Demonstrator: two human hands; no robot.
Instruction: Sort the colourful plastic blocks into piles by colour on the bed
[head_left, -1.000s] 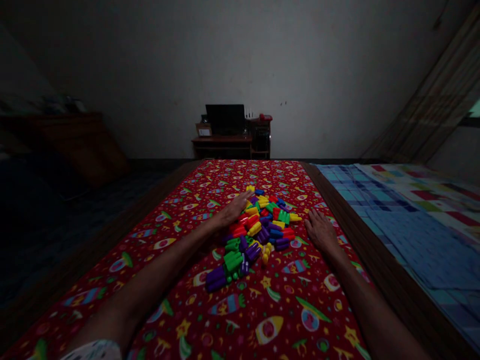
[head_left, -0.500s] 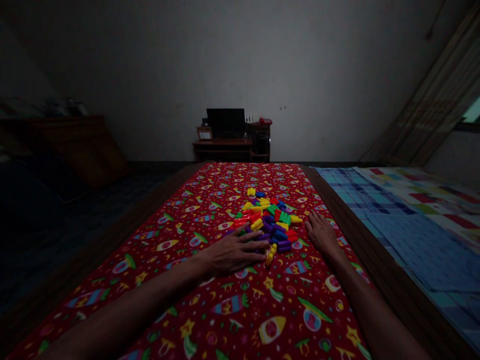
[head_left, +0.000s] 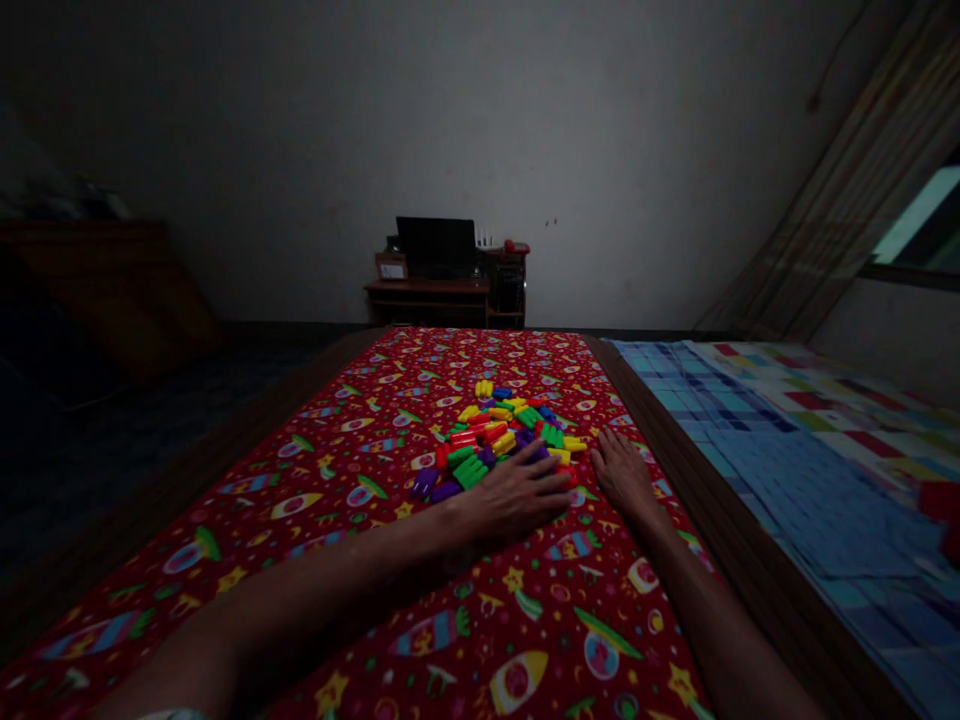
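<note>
Several small glossy pieces in yellow, red, green, blue and purple lie in a loose pile on a red patterned cloth (head_left: 420,590). Over the near right part of the pile is my left hand (head_left: 517,492), palm down with fingers spread, hiding some pieces. A green piece (head_left: 470,471) and a purple piece (head_left: 424,484) show left of that hand. My right hand (head_left: 624,474) rests flat on the cloth just right of the pile, fingers apart, holding nothing. Near it lies a yellow piece (head_left: 574,444). At the pile's far end sits another yellow piece (head_left: 484,388).
Beyond the cloth, a small desk (head_left: 427,287) with a dark monitor (head_left: 436,246) stands against the wall. Blue checked bedding (head_left: 795,480) lies on the right. A wooden cabinet (head_left: 112,285) is at the left, and a curtain (head_left: 817,200) hangs at the right.
My left hand has moved right across the near side of the pile, uncovering green and purple pieces at its left. The view has shifted slightly; my right hand stays beside the pile.
</note>
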